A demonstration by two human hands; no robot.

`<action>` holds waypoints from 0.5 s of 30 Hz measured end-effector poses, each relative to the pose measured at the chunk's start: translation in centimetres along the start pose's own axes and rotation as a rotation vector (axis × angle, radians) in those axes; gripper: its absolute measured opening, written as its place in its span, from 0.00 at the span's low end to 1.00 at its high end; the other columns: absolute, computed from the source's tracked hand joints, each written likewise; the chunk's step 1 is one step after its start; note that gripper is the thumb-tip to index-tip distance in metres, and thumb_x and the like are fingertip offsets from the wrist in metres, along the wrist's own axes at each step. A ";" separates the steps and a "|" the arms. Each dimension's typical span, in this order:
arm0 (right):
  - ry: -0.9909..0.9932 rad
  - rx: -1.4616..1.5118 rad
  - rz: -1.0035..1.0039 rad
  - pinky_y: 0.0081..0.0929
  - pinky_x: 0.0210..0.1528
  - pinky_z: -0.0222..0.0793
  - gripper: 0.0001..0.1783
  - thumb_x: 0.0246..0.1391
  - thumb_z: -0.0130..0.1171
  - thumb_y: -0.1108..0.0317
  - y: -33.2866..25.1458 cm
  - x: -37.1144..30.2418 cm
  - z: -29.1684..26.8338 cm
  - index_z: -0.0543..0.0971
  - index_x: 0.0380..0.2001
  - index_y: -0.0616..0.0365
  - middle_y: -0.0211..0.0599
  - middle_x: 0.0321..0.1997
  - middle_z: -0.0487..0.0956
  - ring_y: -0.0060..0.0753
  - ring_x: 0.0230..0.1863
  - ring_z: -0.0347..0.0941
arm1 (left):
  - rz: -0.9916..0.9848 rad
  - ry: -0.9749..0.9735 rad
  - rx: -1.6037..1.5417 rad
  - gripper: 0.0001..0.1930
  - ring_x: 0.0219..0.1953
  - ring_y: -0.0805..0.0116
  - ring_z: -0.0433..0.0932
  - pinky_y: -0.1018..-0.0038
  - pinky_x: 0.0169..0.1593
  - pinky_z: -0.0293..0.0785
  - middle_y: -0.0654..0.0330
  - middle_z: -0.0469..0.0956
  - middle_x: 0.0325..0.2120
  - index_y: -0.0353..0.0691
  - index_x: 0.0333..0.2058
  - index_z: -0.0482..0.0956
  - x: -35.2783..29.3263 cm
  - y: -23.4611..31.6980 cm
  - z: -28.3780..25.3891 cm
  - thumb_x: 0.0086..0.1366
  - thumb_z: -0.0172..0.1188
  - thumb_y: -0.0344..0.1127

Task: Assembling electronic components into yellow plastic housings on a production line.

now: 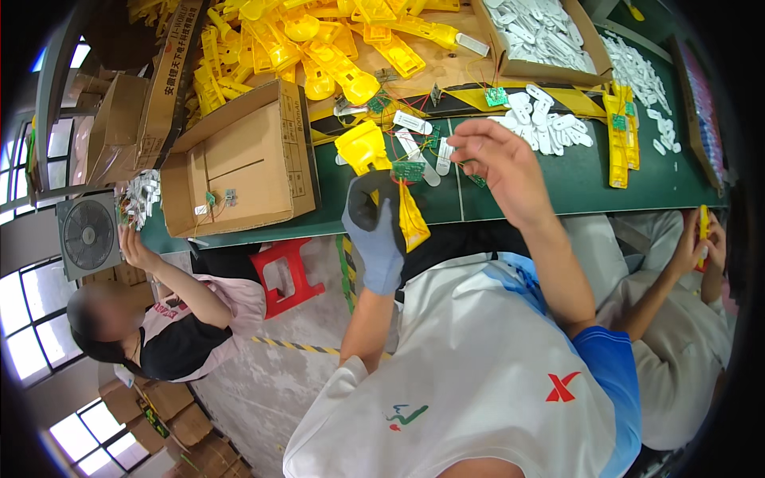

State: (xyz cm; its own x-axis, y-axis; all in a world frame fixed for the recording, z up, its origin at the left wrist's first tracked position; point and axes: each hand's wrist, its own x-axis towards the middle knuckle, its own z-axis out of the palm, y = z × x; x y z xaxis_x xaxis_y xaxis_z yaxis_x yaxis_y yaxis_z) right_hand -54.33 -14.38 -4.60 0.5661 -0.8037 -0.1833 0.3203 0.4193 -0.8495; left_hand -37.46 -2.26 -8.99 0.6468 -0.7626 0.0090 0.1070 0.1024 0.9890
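Observation:
In a grey-blue work glove, my left hand (374, 235) is closed around a long yellow plastic housing (413, 223), whose wide end sticks out above the fingers. A small green circuit board (409, 170) with thin wires lies against the housing by my fingertips. My bare right hand (514, 179) is raised just to the right, fingers apart and slightly bent, with nothing visible in it. Beyond both hands, white strip-shaped parts (413, 122) and more wired boards lie on the green tabletop (351, 215).
Yellow housings (343, 68) are heaped at the back. An open cardboard box (279, 159) stands left; another box (594, 78) of white parts stands back right. White pieces (550, 131) lie nearer. A co-worker (183, 327) sits left, another person's hands (701, 243) hold a yellow piece right.

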 end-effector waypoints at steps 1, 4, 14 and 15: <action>-0.007 0.000 -0.002 0.20 0.44 0.72 0.13 0.60 0.55 0.70 0.8 -0.5 0.4 0.76 0.46 0.63 0.40 0.47 0.79 0.26 0.42 0.77 | 0.006 0.004 0.000 0.15 0.42 0.67 0.76 0.73 0.48 0.72 0.57 0.75 0.38 0.34 0.41 0.74 -0.2 1.2 0.9 0.53 0.55 0.17; 0.010 -0.239 -0.242 0.18 0.44 0.71 0.16 0.54 0.61 0.78 2.8 -2.1 1.3 0.76 0.48 0.65 0.35 0.42 0.80 0.21 0.39 0.76 | -0.284 -0.009 -0.222 0.10 0.37 0.73 0.74 0.78 0.43 0.70 0.60 0.74 0.35 0.34 0.41 0.73 -1.1 3.3 2.3 0.60 0.54 0.20; 0.022 -0.040 -0.041 0.15 0.35 0.72 0.09 0.54 0.63 0.74 0.9 -1.3 -0.1 0.79 0.39 0.64 0.34 0.33 0.81 0.17 0.31 0.75 | -0.167 -0.279 -0.245 0.31 0.37 0.74 0.74 0.77 0.38 0.74 0.58 0.71 0.47 0.43 0.66 0.50 -2.7 4.9 4.3 0.67 0.52 0.31; 0.005 -0.015 -0.052 0.15 0.35 0.72 0.08 0.53 0.64 0.75 0.8 -1.5 -0.2 0.79 0.36 0.64 0.34 0.33 0.81 0.18 0.31 0.76 | -0.259 -0.350 -0.354 0.31 0.37 0.73 0.74 0.76 0.38 0.75 0.57 0.71 0.47 0.43 0.67 0.49 -3.0 5.1 4.0 0.68 0.50 0.32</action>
State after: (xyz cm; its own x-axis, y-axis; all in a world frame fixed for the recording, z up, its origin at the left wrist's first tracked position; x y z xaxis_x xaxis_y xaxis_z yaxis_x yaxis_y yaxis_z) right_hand -55.09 -12.91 -5.16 0.5450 -0.8264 -0.1417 0.3377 0.3711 -0.8650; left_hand -41.84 -2.01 -3.40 0.2832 -0.9516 -0.1195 0.5148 0.0457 0.8561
